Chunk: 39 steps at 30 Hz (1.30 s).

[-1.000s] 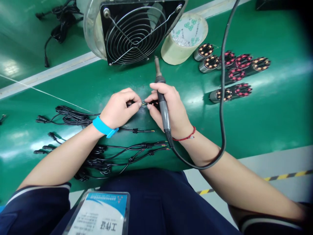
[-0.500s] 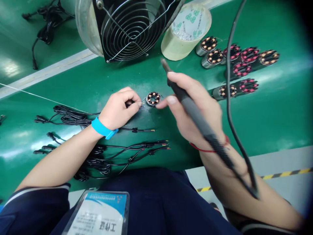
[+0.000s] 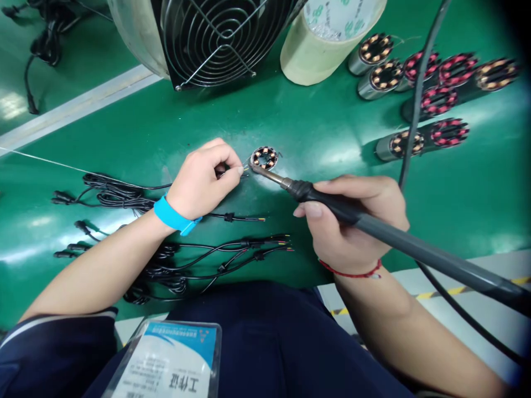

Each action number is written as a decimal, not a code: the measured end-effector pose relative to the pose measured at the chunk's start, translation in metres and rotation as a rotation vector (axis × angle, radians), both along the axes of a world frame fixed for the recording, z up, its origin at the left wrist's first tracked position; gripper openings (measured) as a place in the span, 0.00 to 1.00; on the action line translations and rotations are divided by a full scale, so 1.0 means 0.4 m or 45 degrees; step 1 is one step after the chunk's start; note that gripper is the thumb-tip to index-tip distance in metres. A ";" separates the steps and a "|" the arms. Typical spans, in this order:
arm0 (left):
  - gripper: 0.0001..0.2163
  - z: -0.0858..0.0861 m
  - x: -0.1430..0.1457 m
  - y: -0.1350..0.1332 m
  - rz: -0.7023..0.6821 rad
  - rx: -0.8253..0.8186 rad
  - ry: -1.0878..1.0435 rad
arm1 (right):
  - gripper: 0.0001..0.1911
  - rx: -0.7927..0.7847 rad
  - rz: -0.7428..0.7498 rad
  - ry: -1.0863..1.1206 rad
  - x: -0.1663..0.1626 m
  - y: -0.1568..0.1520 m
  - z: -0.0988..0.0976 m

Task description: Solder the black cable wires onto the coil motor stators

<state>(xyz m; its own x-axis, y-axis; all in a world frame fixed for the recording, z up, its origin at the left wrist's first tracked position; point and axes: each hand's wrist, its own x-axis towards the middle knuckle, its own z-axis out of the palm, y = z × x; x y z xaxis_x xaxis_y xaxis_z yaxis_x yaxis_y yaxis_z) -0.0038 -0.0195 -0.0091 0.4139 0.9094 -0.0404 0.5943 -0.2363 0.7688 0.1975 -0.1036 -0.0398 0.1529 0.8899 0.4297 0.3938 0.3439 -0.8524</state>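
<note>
While the left hand pinches wires, fingertips together | right hand curls round soldering iron | badge reads 工作证

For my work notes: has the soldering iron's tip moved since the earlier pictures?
Yes. Judged against the fan, the soldering iron's tip has moved away from it, toward the wearer, beside the small wound ring.

Below the hands, a badge says "工作证"; beyond them, green print on a tape roll, unreadable.
</note>
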 end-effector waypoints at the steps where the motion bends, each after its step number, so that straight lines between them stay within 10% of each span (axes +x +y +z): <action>1: 0.06 0.000 0.000 0.000 -0.002 -0.003 -0.002 | 0.10 -0.007 0.001 0.001 0.000 0.000 0.002; 31: 0.07 0.004 0.004 0.009 0.059 -0.088 -0.038 | 0.14 0.049 -0.071 -0.031 -0.003 0.006 0.004; 39: 0.06 -0.004 -0.003 0.012 0.015 0.001 -0.032 | 0.19 -0.251 0.127 -0.041 -0.013 0.021 0.075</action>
